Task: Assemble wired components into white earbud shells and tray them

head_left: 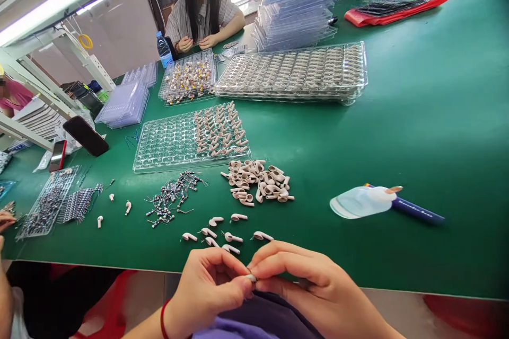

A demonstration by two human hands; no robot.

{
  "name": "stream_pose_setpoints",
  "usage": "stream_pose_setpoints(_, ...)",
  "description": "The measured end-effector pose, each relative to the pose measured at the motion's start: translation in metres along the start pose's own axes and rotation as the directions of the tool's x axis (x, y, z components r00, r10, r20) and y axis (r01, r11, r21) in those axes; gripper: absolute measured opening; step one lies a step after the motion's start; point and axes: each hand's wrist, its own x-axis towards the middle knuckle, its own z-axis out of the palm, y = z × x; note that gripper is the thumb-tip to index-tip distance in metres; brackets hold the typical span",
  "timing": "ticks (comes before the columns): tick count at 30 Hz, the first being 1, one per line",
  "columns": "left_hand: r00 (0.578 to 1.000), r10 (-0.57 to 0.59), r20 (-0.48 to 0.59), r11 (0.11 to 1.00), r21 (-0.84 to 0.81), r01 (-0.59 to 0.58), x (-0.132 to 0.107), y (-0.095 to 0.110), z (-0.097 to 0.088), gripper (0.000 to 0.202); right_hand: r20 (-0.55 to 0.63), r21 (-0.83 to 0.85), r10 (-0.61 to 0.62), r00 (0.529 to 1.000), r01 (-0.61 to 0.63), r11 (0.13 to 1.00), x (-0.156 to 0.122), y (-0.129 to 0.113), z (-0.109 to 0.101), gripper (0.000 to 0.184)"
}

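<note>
While both hands (210, 287) (308, 274) pinch closed, they hold one pale piece (251, 278) (mostly hidden).

bare left hand (214, 283), bare right hand (308, 273), close together, fingers (284, 264) bent and pinching

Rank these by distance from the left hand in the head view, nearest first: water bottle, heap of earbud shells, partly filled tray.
1. Heap of earbud shells: beyond the left hand, slightly right.
2. Partly filled tray: behind the heap, farther left.
3. Water bottle: past the tray, at upper left.
</note>
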Motion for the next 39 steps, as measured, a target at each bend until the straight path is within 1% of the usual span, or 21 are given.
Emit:
stream_pose_setpoints(8, 0.999, 0.046, -0.004, 0.999, 0.022, -0.046, 0.000, -0.004, -0.002, 0.042, -0.015, 0.021, 0.024, 1.000, -0.024, 0.999, -0.001, 0.001, 0.006, 0.017)
stream_pose_setpoints(11, 0.999, 0.049, 0.009, 0.996, 0.070, -0.049, -0.001, -0.002, -0.006, 0.042, 0.033, 0.004, 0.022, 0.999, -0.022, 1.000, -0.001, 0.006, 0.003, 0.017)
stream_pose_setpoints(12, 0.998, 0.063, 0.012, 0.993, 0.099, -0.064, 0.000, 0.000, -0.009, 0.042, 0.057, -0.021, 0.017, 0.998, -0.016, 1.000, 0.002, 0.010, 0.000, 0.016)
stream_pose_setpoints(13, 0.996, 0.088, 0.010, 0.986, 0.140, -0.089, 0.001, 0.003, -0.014, 0.041, 0.081, -0.083, 0.015, 0.997, -0.009, 0.997, 0.007, 0.013, -0.004, 0.017)
stream_pose_setpoints(14, 0.993, 0.120, 0.001, 0.974, 0.195, -0.118, 0.004, 0.008, -0.021, 0.039, 0.097, -0.161, 0.017, 0.995, -0.001, 0.987, 0.015, 0.017, -0.008, 0.020)
stream_pose_setpoints(15, 0.987, 0.158, -0.009, 0.952, 0.267, -0.150, 0.007, 0.014, -0.029, 0.037, 0.091, -0.273, 0.021, 0.996, 0.005, 0.962, 0.027, 0.022, -0.013, 0.024)
stream_pose_setpoints(16, 0.980, 0.198, -0.019, 0.919, 0.352, -0.178, 0.012, 0.021, -0.037, 0.034, 0.098, -0.430, 0.036, 0.995, 0.009, 0.903, 0.041, 0.026, -0.016, 0.024)
stream_pose_setpoints(18, 0.966, 0.259, -0.002, 0.805, 0.553, -0.215, 0.024, 0.036, -0.055, 0.029, 0.115, -0.531, 0.049, 0.992, 0.020, 0.847, 0.078, 0.034, -0.018, 0.019)
stream_pose_setpoints(19, 0.958, 0.286, 0.026, 0.717, 0.658, -0.231, 0.031, 0.043, -0.063, 0.026, 0.142, -0.568, 0.057, 0.988, 0.034, 0.822, 0.099, 0.038, -0.016, 0.017)
stream_pose_setpoints(20, 0.953, 0.298, 0.061, 0.604, 0.760, -0.238, 0.037, 0.049, -0.070, 0.024, 0.187, -0.598, 0.074, 0.980, 0.054, 0.800, 0.119, 0.042, -0.012, 0.015)
stream_pose_setpoints(21, 0.951, 0.293, 0.098, 0.495, 0.836, -0.239, 0.043, 0.055, -0.076, 0.021, 0.230, -0.625, 0.097, 0.968, 0.070, 0.777, 0.137, 0.047, -0.006, 0.017)
stream_pose_setpoints(22, 0.952, 0.277, 0.130, 0.405, 0.883, -0.238, 0.048, 0.059, -0.080, 0.018, 0.263, -0.649, 0.125, 0.957, 0.079, 0.757, 0.153, 0.051, 0.001, 0.021)
stream_pose_setpoints(23, 0.954, 0.256, 0.153, 0.341, 0.910, -0.238, 0.051, 0.062, -0.082, 0.016, 0.290, -0.668, 0.151, 0.945, 0.087, 0.740, 0.166, 0.056, 0.008, 0.024)
stream_pose_setpoints(24, 0.956, 0.238, 0.169, 0.305, 0.922, -0.239, 0.055, 0.065, -0.084, 0.014, 0.307, -0.684, 0.176, 0.935, 0.089, 0.724, 0.176, 0.060, 0.015, 0.027)
stream_pose_setpoints(25, 0.957, 0.229, 0.176, 0.288, 0.927, -0.240, 0.057, 0.067, -0.084, 0.013, 0.319, -0.697, 0.198, 0.927, 0.088, 0.712, 0.183, 0.063, 0.021, 0.029)
stream_pose_setpoints(28, 0.953, 0.257, 0.159, 0.233, 0.947, -0.220, 0.063, 0.072, -0.083, 0.015, 0.334, -0.715, 0.253, 0.908, 0.069, 0.696, 0.191, 0.068, 0.028, 0.030)
stream_pose_setpoints(31, 0.940, 0.316, 0.125, 0.158, 0.971, -0.182, 0.070, 0.076, -0.081, 0.016, 0.337, -0.701, 0.286, 0.897, 0.037, 0.712, 0.191, 0.062, 0.019, 0.028)
stream_pose_setpoints(33, 0.925, 0.366, 0.102, 0.111, 0.982, -0.153, 0.076, 0.078, -0.077, 0.017, 0.324, -0.676, 0.281, 0.904, 0.013, 0.737, 0.188, 0.053, 0.006, 0.026)
stream_pose_setpoints(35, 0.905, 0.414, 0.096, 0.073, 0.988, -0.138, 0.083, 0.079, -0.069, 0.018, 0.289, -0.634, 0.254, 0.923, -0.014, 0.773, 0.179, 0.043, -0.010, 0.023)
stream_pose_setpoints(37, 0.894, 0.423, 0.147, 0.041, 0.983, -0.181, 0.090, 0.078, -0.057, 0.018, 0.232, -0.572, 0.216, 0.948, -0.046, 0.819, 0.162, 0.034, -0.028, 0.024)
stream_pose_setpoints(39, 0.888, 0.384, 0.253, 0.012, 0.960, -0.279, 0.098, 0.074, -0.042, 0.017, 0.163, -0.495, 0.183, 0.970, -0.080, 0.865, 0.139, 0.028, -0.044, 0.031)
